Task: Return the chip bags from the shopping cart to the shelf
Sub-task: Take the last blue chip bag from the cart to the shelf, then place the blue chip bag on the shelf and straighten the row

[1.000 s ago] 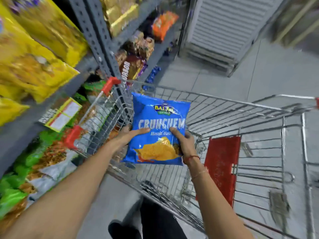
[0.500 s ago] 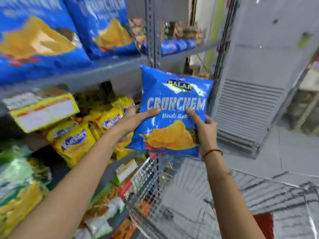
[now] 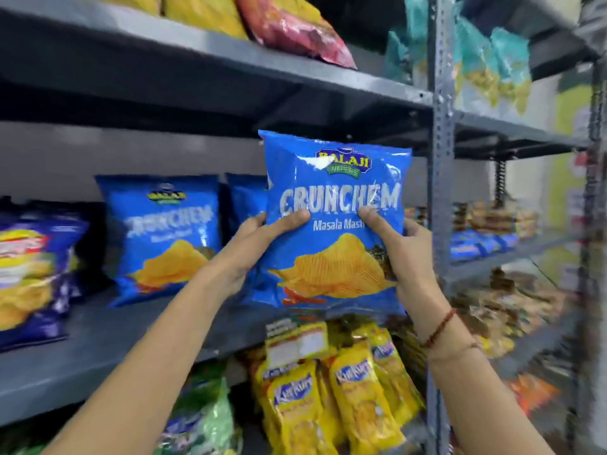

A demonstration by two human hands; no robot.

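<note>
Blue chip bag held upright in both hands, front face toward the camera, printed "CRUNCHEM" with a picture of ridged chips below. Left hand grasps the bag's left edge, thumb across the front just under the lettering, other fingers hidden behind. Right hand grasps the right edge the same way, thumb on the front, palm wrapped round the side. A red thread band sits on the right wrist.

Bag is raised in front of a grey metal shelf, its lower edge level with the shelf's front lip; whether it touches the shelf cannot be told. Not yet set down.

Left of the left hand, a matching blue bag stands on the same shelf, leaning back. Another blue bag shows partly behind the held one, just above the left hand. Further left, a darker blue bag stands at the frame edge, blurred.

Below the hands, yellow packets hang or stand on the next shelf down, with a price tag clipped above them. Green packets lie lower left of those.

Above the hands, an upper shelf carries yellow and pink bags. Right of the right hand, a perforated grey upright runs top to bottom; beyond it, teal bags sit high up, blurred.
</note>
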